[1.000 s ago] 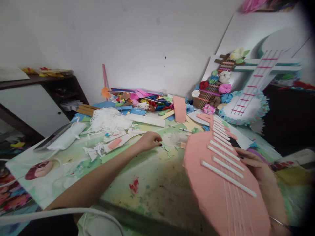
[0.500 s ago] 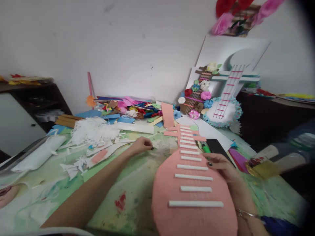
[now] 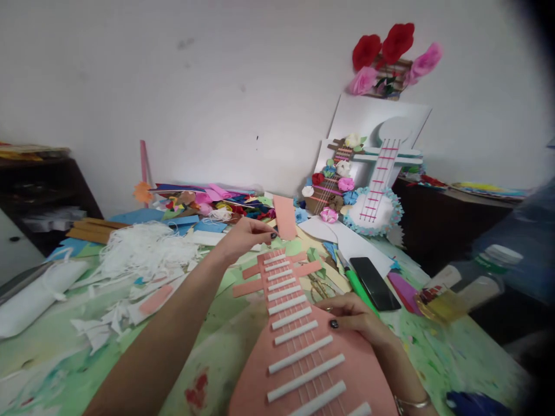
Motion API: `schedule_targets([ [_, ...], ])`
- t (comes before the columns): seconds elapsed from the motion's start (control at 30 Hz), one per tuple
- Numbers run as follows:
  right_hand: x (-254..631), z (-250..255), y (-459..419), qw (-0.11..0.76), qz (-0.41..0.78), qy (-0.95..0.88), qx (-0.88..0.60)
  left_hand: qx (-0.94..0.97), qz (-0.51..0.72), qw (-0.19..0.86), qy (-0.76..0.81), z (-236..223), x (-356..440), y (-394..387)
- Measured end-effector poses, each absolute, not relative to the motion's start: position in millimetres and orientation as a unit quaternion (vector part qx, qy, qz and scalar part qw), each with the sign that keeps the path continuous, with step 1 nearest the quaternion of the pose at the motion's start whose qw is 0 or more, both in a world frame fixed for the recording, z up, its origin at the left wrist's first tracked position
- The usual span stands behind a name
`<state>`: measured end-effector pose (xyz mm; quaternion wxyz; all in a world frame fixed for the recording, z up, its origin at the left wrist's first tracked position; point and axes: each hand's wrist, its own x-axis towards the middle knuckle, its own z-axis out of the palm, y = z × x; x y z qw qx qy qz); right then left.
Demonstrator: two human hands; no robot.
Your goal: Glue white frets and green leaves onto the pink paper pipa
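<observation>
A pink paper lute (image 3: 260,375) lies over the front of the table, its neck tilted to the left and pointing away from me. White paper bars (image 3: 296,333) cross it, and thin strings run lengthwise beneath or over them. My right hand (image 3: 355,323) grips the body's right edge near the neck, thumb on top. My left hand (image 3: 247,238) is just beyond the neck's far end, its thumb and forefinger pinched together. What the pinch holds, if anything, is too small to make out. A loose pink paper strip (image 3: 284,216) lies beside those fingertips.
Tangled white string (image 3: 143,248) and paper scraps (image 3: 104,318) cover the left side. On the right are a green-handled cutter (image 3: 359,288), scissors (image 3: 319,286), a phone (image 3: 375,283) and a bottle (image 3: 489,271). Finished paper instruments (image 3: 379,185) lean against the wall.
The lute has turned so its neck leans left, and my right hand has moved with it. My left hand has gone to the far end of the neck. The camera view has shifted.
</observation>
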<state>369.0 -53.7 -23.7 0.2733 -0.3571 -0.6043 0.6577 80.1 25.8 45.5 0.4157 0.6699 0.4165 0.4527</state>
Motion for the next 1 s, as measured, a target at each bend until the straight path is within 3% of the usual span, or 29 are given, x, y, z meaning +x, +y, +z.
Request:
schedule_targets([
  [0.47, 371, -26, -55, 0.252, 0.647, -0.628, -0.352, 0.669, 0.434, 0.410, 0.443, 27, 98, 32],
  [0.83, 370, -25, -57, 0.259, 0.677, -0.611, -0.320, 0.751, 0.445, 0.285, 0.396, 20, 100, 28],
  [1.0, 368, -22, -57, 0.267, 0.679, -0.616, -0.298, 0.755, 0.448, 0.284, 0.386, 17, 101, 29],
])
